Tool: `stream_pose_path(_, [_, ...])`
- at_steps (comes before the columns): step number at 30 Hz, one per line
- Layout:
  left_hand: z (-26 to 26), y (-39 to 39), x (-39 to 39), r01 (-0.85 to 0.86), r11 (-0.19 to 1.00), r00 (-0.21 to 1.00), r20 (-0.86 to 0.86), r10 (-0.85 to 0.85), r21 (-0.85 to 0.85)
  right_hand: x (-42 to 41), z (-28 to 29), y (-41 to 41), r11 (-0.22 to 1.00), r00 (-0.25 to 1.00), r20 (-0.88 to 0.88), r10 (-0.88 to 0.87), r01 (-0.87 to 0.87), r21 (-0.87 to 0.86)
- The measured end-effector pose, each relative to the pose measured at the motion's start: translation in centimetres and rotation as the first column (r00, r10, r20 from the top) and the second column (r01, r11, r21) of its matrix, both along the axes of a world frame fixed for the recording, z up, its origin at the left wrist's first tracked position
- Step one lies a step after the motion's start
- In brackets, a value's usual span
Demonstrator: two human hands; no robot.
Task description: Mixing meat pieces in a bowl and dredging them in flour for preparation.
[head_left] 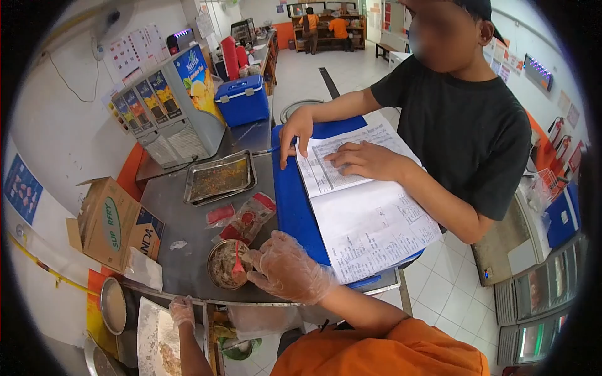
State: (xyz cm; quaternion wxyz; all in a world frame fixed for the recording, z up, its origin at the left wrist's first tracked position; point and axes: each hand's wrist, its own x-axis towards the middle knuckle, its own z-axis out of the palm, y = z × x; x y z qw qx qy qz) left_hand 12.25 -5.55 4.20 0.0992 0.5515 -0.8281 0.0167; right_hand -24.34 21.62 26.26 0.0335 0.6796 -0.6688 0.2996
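My right hand (289,270), in a clear plastic glove, hovers at or over the right rim of a round metal bowl (212,265). Its fingers are bent; whether they touch the bowl or hold anything cannot be told. Brown residue coats the bowl's inside, where a red plastic spoon (238,268) leans. My left hand (182,310), also gloved, is at the right edge of a white tub (145,329) holding white flour-like powder and a lumpy coated mass. Its fingertips are hard to make out. Behind the bowl lie opened red and clear plastic packets (249,218).
A person in a black shirt (465,127) rests both hands on an open logbook (371,225) over a blue board (294,188). Stacked metal trays (221,181), a cardboard box (110,225), a drink dispenser (178,136) and a blue cooler (242,101) stand around the steel table.
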Motion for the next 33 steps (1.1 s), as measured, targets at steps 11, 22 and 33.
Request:
stream_pose_path(11, [1.3, 0.7, -0.8, -0.036, 0.998, 0.998, -0.047, 0.038, 0.05, 0.1, -0.3, 0.0, 1.0, 1.0, 0.001, -0.012, 0.012, -0.029])
stream_pose_path(22, [1.9, 1.2, -0.9, -0.013, 0.999, 0.998, -0.056, 0.016, 0.046, 0.2, -0.5, 0.0, 0.998, 0.999, -0.028, -0.02, 0.019, -0.054])
stream_pose_path(33, [1.2, 0.8, -0.2, -0.022, 0.999, 0.996, -0.082, 0.025, 0.043, 0.3, -1.6, -0.2, 0.993, 0.994, -0.104, -0.038, 0.027, -0.111])
